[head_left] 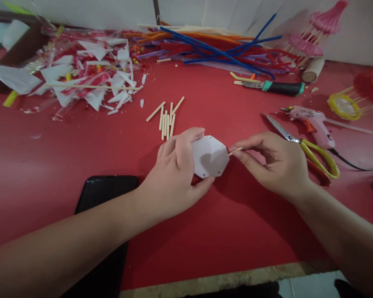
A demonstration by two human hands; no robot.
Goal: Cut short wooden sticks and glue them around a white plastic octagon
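Observation:
My left hand (pixel 180 174) grips a white many-sided card piece (pixel 210 155) by its left side, fingers over the top edge and thumb along the bottom. Small holes show near the card's edges. Between the thumb and forefinger of my right hand (pixel 273 165) is a short thin wooden stick (pixel 235 152). Its tip meets the right edge of the card; whether it sits in a hole I cannot tell. Just beyond my left hand lies a loose group of short wooden sticks (pixel 166 120) on the red table (pixel 180 256).
Scissors (pixel 311 153) and a pink glue gun (pixel 312 124) lie right, cutters (pixel 273 87) behind them. Coloured pipe cleaners (pixel 217 47) line the back. Paper scraps (pixel 96 78) fill the back left. A black phone (pixel 102 190) lies under my left forearm. A pink stick model (pixel 313 37) stands back right.

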